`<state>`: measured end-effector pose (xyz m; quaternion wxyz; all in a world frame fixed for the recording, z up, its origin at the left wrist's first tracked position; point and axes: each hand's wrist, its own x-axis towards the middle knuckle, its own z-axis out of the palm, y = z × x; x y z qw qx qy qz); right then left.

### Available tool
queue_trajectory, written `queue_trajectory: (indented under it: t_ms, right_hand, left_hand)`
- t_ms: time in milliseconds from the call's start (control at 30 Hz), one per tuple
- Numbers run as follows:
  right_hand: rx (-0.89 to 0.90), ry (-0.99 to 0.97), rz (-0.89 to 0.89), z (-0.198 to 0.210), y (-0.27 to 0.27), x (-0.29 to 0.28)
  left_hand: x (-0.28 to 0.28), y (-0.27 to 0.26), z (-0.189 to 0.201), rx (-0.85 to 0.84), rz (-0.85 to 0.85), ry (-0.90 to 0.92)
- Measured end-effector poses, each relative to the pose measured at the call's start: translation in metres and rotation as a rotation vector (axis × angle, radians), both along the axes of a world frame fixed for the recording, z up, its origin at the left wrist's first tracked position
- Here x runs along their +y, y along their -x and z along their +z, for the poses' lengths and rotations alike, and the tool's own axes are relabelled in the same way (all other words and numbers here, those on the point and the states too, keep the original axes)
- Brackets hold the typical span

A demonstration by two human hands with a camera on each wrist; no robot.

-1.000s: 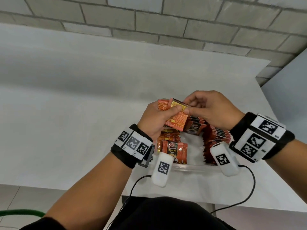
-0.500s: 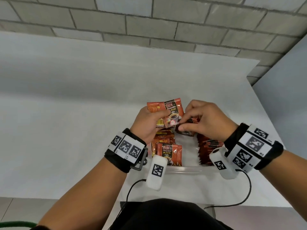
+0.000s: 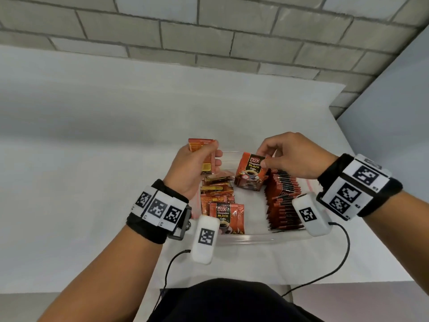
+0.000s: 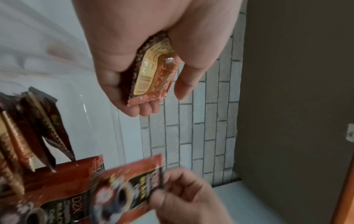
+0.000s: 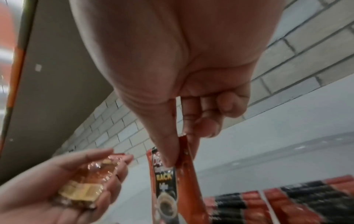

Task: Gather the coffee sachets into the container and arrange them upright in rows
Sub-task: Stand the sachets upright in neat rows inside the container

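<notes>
Bare forearms; black wristbands with white square-code tags; white coded camera pods under wrists, thin black cables trailing; dark clothing at lap

The kind of place cannot be told for sure. A plain white table is set against a bare wall of grey bricks, and a flat grey panel is seen beside it.

Both forearms reach forward. The left hand is cupped with fingers curled around what it holds; the right hand pinches between thumb and forefinger, remaining fingers bent.
</notes>
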<state>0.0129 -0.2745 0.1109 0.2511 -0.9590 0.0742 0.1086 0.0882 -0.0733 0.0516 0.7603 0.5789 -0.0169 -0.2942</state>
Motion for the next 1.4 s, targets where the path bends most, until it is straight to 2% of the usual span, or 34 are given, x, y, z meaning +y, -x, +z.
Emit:
queue_trajectory:
  t_ms: [200, 500, 733, 967, 1400]
  right_hand:
    - [0.183, 0.184, 0.036, -0.027, -0.004, 0.002]
    - [0.296, 0.469, 0.143, -0.041, -0.016, 0.014]
    - [0.312, 0.543, 0.143, -0.044, -0.019, 0.014]
    - [0.316, 0.521, 0.097, -0.043, -0.022, 0.013]
    - [0.299, 0.582, 0.123, -0.046, -0.024, 0.011]
  left_hand:
    - [0.007, -0.003, -0.001, 0.066, -0.003, 0.038]
    - [0.01, -0.002, 0.0, 0.07, -0.008, 0.035]
    - [0.013, -0.001, 0.001, 0.084, 0.002, 0.045]
    - [0.011, -0.001, 0.0, 0.082, -0.01, 0.035]
    - [0.011, 0.0, -0.002, 0.078, -0.017, 0.044]
